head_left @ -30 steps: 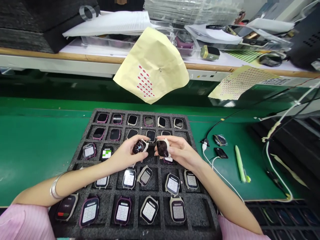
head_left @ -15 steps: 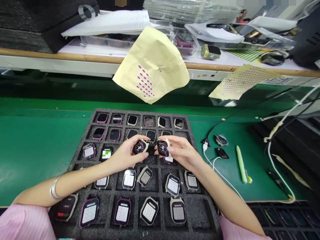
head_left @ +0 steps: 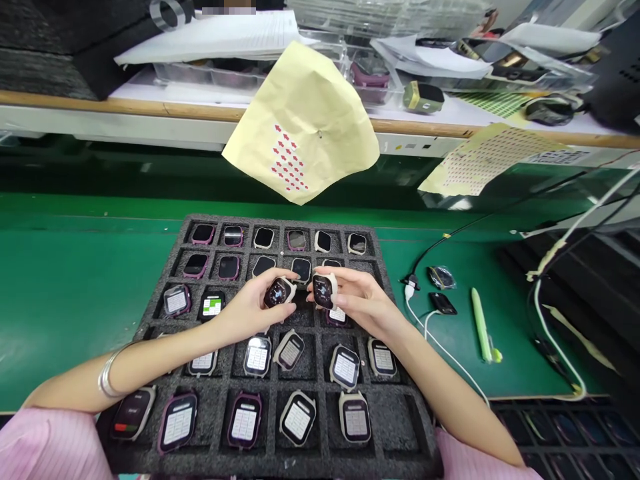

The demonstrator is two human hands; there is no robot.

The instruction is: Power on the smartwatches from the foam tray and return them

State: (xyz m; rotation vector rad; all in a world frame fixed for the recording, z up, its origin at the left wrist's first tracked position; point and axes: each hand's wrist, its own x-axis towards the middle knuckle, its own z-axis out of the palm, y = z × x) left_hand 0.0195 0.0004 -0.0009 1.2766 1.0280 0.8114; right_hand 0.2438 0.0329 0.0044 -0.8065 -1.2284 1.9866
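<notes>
My left hand [head_left: 257,298] grips a smartwatch body [head_left: 279,293] with a pale case, its dark screen lit with a watch face. A second pale smartwatch body [head_left: 325,291], also lit, is pinched in my right hand [head_left: 357,297], a short gap away from the first. Both are held above a black foam tray [head_left: 400,423] divided into square compartments. Strapless watch bodies in purple and pale cases lie in most compartments. The back rows have dark screens; nearer ones, such as a purple watch [head_left: 245,419], show white lists. My forearms cover part of the tray.
Yellow sticker sheets [head_left: 305,127] hang from the shelf edge [head_left: 170,110] behind the tray. On the green bench to the right lie a light green pen-like tool [head_left: 480,325], a small black device [head_left: 443,303] and cables. Another dark tray [head_left: 565,433] sits at lower right.
The view has shifted slightly. Both hands keep hold of their watches in nearly the same place; the right one has turned a little, its screen face showing differently.
</notes>
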